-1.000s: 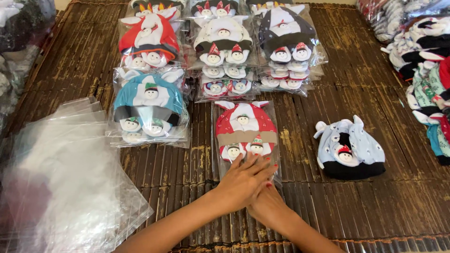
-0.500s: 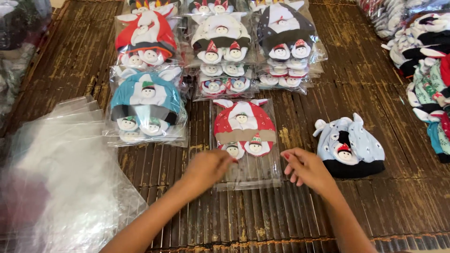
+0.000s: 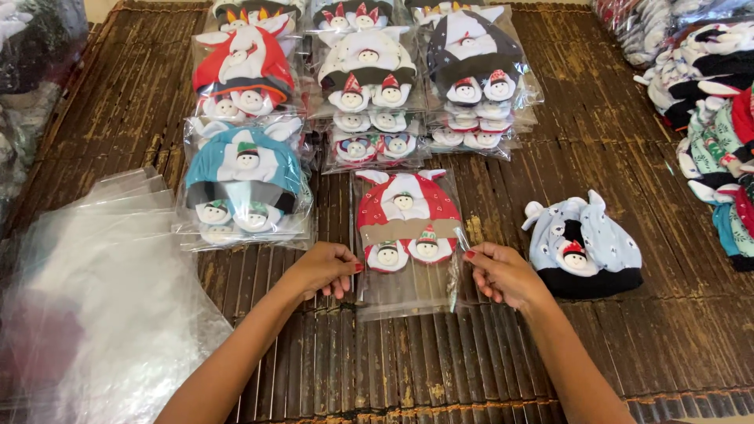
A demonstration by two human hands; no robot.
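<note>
On the dark slatted mat, a person works on a clear plastic bag that lies flat near the middle, holding a red and white hat with small snowman faces. The left hand pinches the bag's left side near its open lower end; the right hand has its fingers closed on the thin strip at the bag's right side. It looks like the sealing stage, with the hat already inside. Closing it would call for folding the lower flap flat and pressing it down evenly. Beyond, toward the far edge, lie stacks of bagged hats. A loose grey hat waits right of the hands, and empty bags pile at the left edge.
</note>
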